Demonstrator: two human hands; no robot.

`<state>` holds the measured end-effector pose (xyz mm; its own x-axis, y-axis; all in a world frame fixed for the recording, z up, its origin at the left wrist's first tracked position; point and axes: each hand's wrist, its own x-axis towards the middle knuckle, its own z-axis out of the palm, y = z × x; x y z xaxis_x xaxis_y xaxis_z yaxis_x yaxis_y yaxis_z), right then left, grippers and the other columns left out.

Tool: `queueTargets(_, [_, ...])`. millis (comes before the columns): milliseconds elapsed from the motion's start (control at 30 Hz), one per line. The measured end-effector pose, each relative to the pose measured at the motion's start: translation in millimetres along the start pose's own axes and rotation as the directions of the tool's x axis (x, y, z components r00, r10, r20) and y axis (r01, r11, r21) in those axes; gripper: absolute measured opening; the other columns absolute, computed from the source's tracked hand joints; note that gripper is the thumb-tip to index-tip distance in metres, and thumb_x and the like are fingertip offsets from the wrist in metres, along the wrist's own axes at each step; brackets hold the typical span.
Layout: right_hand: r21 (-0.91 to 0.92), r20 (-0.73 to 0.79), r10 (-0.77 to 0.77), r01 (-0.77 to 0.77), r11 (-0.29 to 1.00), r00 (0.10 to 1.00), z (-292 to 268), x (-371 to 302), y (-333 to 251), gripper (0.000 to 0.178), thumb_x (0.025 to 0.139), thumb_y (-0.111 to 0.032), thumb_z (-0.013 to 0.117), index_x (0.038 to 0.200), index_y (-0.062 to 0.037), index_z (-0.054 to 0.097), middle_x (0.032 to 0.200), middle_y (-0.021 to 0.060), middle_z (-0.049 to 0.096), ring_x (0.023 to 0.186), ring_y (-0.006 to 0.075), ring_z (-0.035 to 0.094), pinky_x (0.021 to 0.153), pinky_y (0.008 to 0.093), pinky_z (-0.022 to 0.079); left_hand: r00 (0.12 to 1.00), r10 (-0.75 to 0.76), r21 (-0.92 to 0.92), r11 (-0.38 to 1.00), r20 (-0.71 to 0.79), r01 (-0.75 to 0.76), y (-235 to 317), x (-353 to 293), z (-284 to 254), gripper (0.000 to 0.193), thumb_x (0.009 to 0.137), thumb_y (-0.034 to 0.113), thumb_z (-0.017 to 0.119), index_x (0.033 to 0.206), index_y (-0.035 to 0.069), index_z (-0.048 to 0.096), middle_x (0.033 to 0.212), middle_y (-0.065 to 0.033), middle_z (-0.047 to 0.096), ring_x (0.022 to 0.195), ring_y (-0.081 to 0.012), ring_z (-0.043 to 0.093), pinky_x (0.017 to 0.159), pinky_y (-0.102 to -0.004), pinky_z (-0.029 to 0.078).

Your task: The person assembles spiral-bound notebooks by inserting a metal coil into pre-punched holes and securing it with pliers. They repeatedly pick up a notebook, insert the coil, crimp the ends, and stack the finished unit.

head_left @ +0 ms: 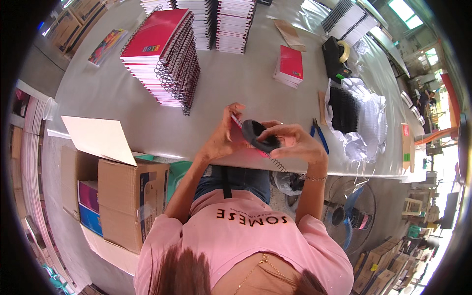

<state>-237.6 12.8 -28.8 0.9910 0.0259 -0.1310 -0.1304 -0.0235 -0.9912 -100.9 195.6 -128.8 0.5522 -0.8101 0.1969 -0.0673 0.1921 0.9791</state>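
Close to the table's near edge, my left hand (222,135) is closed around a small red notebook, mostly hidden, whose pink-and-white page edge (236,119) shows by the fingers. A black, round, hollow piece (251,130) is in my right hand (294,142), the fingers curled over its rim and into its opening. It sits against the notebook; whether it turns cannot be told. From below my right hand a thin dark spiral wire (279,164) hangs out past the table edge. Blue-handled pliers (320,135) lie on the table to the right.
A tall stack of red spiral-bound notebooks (156,34) stands left, with more stacks (235,24) behind. Farther right are a small pile of red booklets (290,64), a tape dispenser (334,61) and black coils (343,109) on crumpled white wrapping. An open carton (123,201) and a fan (350,216) flank me.
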Motion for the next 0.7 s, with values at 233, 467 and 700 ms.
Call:
queueTargets(233, [-0.029,-0.023,0.052,-0.053,0.998,0.998,3.8,7.5,-4.5,0.041,0.08,-0.012,0.081,0.116,0.0027,0.067,0.128,0.0068,0.05,0.109,0.0131,0.053,0.095,0.0253,0.044,1.0,0.023,0.054,0.998,0.013,-0.024,7.5,0.1,-0.4,0.103,0.063,0.02,0.094,0.141,0.006,0.028,0.124,-0.0071,0.044,0.117,-0.019,0.045,0.105,-0.0335,0.035])
queueTargets(467, [-0.259,-0.078,0.07,-0.089,0.962,0.994,-4.8,16.6,3.1,0.042,0.083,-0.016,0.079,0.119,0.0008,0.065,0.125,0.0059,0.052,0.106,0.0122,0.056,0.091,0.0242,0.046,0.996,0.08,-0.004,0.997,0.039,-0.08,11.6,4.0,3.0,0.094,0.069,0.019,0.091,0.139,0.007,0.029,0.127,-0.0089,0.045,0.118,-0.0207,0.046,0.105,-0.0345,0.035])
queueTargets(700, [-0.527,-0.485,-0.275,-0.026,0.85,0.83,-12.2,18.4,34.3,0.052,0.082,-0.025,0.079,0.127,-0.0074,0.061,0.133,0.0118,0.055,0.12,0.0241,0.053,0.099,0.0324,0.042,0.974,0.165,0.245,0.962,-0.157,-0.123,-1.7,2.5,14.6,0.057,0.087,0.014,0.075,0.131,0.006,0.039,0.122,-0.0076,0.044,0.114,-0.0192,0.045,0.102,-0.0308,0.036])
